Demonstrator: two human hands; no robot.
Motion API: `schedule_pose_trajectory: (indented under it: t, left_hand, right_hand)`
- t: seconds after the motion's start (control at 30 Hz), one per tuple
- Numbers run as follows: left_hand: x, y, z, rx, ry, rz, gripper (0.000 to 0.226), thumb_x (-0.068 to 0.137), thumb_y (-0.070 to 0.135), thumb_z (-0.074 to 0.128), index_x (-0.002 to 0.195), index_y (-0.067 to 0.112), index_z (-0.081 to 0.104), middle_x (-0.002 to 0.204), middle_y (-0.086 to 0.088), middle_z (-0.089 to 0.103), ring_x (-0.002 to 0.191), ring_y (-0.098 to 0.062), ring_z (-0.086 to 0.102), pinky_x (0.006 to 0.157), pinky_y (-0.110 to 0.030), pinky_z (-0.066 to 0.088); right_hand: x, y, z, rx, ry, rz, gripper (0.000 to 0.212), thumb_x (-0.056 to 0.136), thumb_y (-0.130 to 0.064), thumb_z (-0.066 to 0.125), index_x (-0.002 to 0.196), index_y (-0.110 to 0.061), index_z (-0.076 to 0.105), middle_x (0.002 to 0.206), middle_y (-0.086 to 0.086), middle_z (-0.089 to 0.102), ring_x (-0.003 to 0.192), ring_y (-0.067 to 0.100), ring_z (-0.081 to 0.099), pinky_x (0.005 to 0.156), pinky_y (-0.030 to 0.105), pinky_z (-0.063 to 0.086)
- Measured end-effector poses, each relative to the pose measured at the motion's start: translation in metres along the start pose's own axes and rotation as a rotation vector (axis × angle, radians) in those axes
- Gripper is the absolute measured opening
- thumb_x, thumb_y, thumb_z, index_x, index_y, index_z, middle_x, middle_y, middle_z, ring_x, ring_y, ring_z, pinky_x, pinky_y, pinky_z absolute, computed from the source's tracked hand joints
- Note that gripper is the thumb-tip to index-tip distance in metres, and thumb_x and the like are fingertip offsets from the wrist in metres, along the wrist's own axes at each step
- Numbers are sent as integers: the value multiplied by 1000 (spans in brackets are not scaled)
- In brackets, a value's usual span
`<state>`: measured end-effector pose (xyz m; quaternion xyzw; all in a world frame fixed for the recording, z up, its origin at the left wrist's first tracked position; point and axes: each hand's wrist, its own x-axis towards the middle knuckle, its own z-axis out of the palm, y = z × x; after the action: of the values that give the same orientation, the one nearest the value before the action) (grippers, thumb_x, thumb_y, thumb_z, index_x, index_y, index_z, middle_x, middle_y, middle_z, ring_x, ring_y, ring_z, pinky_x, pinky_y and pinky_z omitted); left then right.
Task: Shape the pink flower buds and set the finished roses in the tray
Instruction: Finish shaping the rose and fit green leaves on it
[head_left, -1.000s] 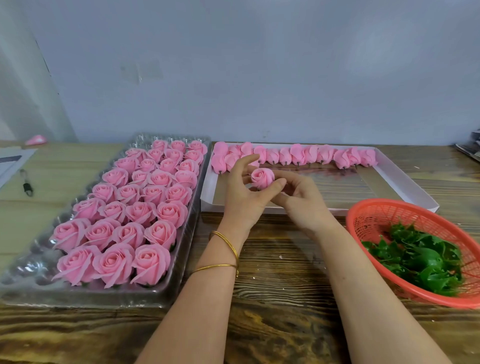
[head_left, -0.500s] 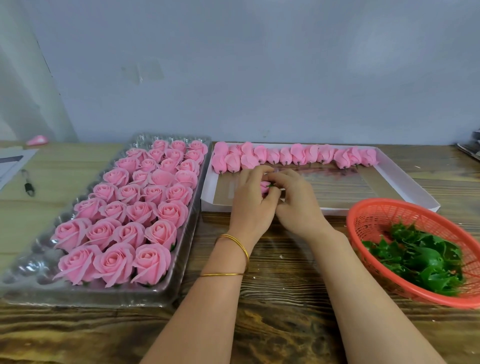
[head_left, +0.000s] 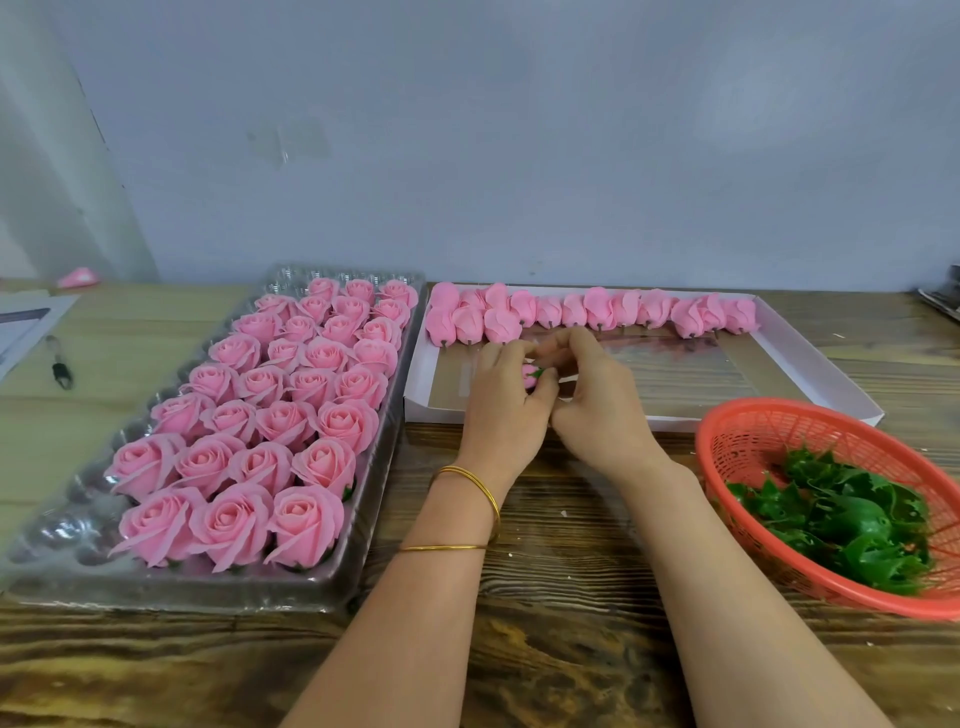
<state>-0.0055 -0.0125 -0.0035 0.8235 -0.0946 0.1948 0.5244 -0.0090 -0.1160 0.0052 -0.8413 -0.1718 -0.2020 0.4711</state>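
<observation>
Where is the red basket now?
In the head view, the red basket sits at the right on the wooden table, just in front of the white box.

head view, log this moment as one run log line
step: shaping | left hand: grips pink bud | right hand: pinches pink bud | where: above white box | clear tray: partly filled
</observation>
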Motion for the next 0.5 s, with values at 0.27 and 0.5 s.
schedule_pose_trajectory:
  t: [0.27,0.5]
  left_hand:
    - [-1,0,-1,107,33,55,14,93,8,58,106,3,62,111,-12,53,95,-12,51,77,-5,39]
    - [-2,-1,-3,141,34,62,16,93,6,55,108,3,62,112,-11,50,86,9,44,74,3,31]
  right_hand:
    - [-1,2,0,9,-10,20,31,74,15,58,92,-9,54,87,0,63,87,20,62,78,36,52]
    - [-1,5,0,52,-13,51,29,77,13,61,93,-9,52,86,-9,58,86,12,60,78,41,55]
